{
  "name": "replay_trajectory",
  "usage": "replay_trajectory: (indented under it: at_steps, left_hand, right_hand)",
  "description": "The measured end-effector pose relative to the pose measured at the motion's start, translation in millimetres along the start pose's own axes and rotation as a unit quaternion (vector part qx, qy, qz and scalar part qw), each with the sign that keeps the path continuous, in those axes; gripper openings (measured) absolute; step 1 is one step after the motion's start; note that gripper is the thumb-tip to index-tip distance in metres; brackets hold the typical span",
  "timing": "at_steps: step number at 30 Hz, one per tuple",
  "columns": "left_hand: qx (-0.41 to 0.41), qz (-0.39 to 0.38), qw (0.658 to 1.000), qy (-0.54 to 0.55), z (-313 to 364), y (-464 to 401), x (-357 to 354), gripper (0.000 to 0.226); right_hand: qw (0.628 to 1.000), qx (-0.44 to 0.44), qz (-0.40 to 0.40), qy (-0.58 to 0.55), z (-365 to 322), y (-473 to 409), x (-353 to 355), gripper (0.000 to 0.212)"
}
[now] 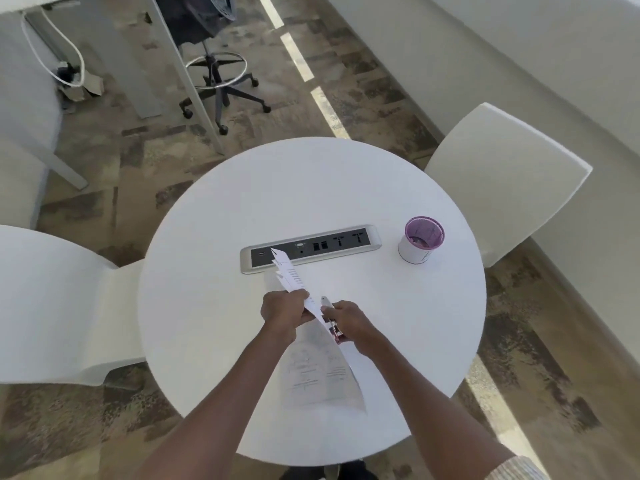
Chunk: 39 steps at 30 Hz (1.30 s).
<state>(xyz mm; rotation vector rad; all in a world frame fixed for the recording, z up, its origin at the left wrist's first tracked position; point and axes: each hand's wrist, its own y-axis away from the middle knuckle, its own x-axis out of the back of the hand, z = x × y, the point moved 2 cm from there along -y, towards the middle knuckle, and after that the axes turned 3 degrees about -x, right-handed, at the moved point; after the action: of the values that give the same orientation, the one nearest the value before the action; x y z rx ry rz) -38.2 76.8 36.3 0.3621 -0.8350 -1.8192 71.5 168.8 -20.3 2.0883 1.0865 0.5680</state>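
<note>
**Papers and stapler meet over the near middle of the round table**

On the far left of my feed a white moulded chair (52,306) fills the view, its seat tucked against the left rim of the round white table (207,289). Between that rim and the hands the tabletop lies bare, so there is open room on that side.

The left hand (282,308) hovers over the near middle of the table. Its fingers are curled round a sheaf of printed papers (318,375), pinching it partway along. The sheets stand almost edge-on to me. Their upper end pokes forward over the left end of the recessed power strip (311,247). Their lower end droops toward me, with its corner close to the table's front rim. I cannot tell whether the sheets touch the tabletop.

Just right of the paper's edge, the right hand (349,322) has its fingers wrapped round what looks like a small stapler (325,301). Its silver nose points away from me and some pink shows at the back. The nose sits right against the sheets, close to the left hand's fingers. I cannot make out whether it bites the paper.

Further right, past the power strip's right end, a white cup with a purple lining (420,242) stands upright on its own. It is well apart from both hands and near the right rim, and the surface between it and the right hand is bare. Beyond that rim a second white chair (502,178) stands close to the table's far right edge.
</note>
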Motion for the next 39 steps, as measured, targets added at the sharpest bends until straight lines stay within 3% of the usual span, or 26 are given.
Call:
replay_trajectory:
  at_steps: [5,9,18,20,24,30,39]
  left_hand:
    - [0.049,-0.031,0.998,-0.013,-18,-20,-26,0.031]
    - [0.087,-0.054,0.995,0.001,-38,-28,-40,0.027]
    - [0.123,-0.052,0.991,0.033,-49,-39,-59,0.029]
    - [0.124,-0.052,0.99,0.032,-51,-41,-63,0.028]
    - [0.13,-0.044,0.99,0.036,-53,-44,-72,0.02]
    - [0.136,-0.034,0.989,0.038,-54,-43,-78,0.006]
    - [0.141,-0.051,0.988,0.046,-56,-45,-80,0.017]
  right_hand:
    - [0.995,-0.014,0.1,0.001,14,-6,27,0.022]
    - [0.99,-0.001,0.143,0.001,22,-2,41,0.015]
    - [0.991,-0.024,0.13,-0.012,3,-1,46,0.03]
    - [0.99,-0.028,0.137,-0.002,1,-4,47,0.024]
    - [0.989,-0.029,0.148,0.008,0,-8,49,0.02]
    - [0.985,-0.028,0.164,0.037,1,-19,47,0.032]
    - [0.981,-0.015,0.176,0.081,-5,-19,40,0.041]
